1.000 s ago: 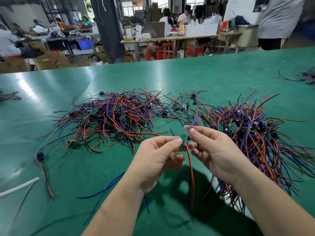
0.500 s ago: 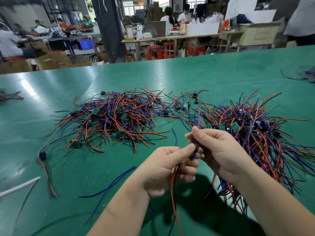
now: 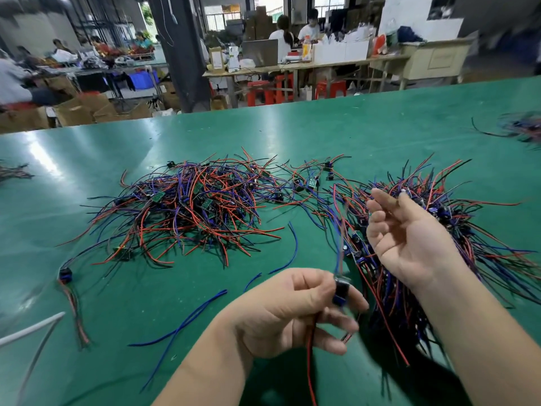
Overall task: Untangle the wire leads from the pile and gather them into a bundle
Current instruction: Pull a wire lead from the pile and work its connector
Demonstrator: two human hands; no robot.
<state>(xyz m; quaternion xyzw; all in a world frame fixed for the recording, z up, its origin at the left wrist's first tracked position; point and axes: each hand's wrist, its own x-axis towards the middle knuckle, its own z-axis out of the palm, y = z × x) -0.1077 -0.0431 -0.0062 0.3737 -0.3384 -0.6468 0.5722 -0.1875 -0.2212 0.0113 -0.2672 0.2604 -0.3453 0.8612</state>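
Green matting covers the long worktop, with busy benches and cartons blurred behind it. Toward the left lies the tangled pile of red, blue and black wire leads, with small green boards caught among them. Nearer the person, a loose blue wire lies on its own. Next comes the left hand, its thumb and fingers pinching one lead by its dark blue part. A red strand hangs below the hand and a blue one rises from it, smeared by motion. The right hand hovers palm-up, fingers loosely curled, over the gathered heap (seemingly the bundle in the making). Whether its thumb and forefinger grip the strand's far end cannot be told through the blur. The step in hand looks like freeing a single lead. The next move calls for drawing its strands straight and laying it alongside the heap's others. At the far right another cluster is cut off by the frame edge.
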